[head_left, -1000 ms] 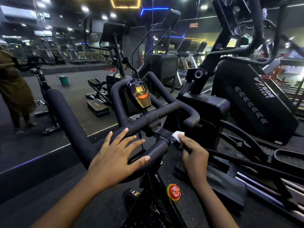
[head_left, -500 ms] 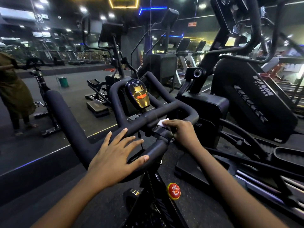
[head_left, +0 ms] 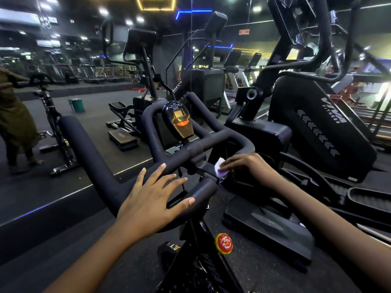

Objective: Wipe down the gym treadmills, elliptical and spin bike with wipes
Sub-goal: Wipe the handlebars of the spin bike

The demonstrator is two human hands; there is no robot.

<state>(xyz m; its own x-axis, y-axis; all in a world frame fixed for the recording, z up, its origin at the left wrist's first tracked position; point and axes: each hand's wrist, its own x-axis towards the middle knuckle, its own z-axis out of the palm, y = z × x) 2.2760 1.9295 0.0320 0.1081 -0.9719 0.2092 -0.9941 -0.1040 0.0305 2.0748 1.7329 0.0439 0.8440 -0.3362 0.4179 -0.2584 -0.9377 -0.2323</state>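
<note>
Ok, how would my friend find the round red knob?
Find the big black handlebars with the gold console in the middle. Follow the bike's frame down below them. The knob is the only bright red disc on all that black metal.

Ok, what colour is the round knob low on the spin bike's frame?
The knob is red with a yellow rim; the head view shows it best.

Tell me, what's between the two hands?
In the head view, the bike's black handlebar middle lies between the left hand and the right hand with its wipe.
</note>
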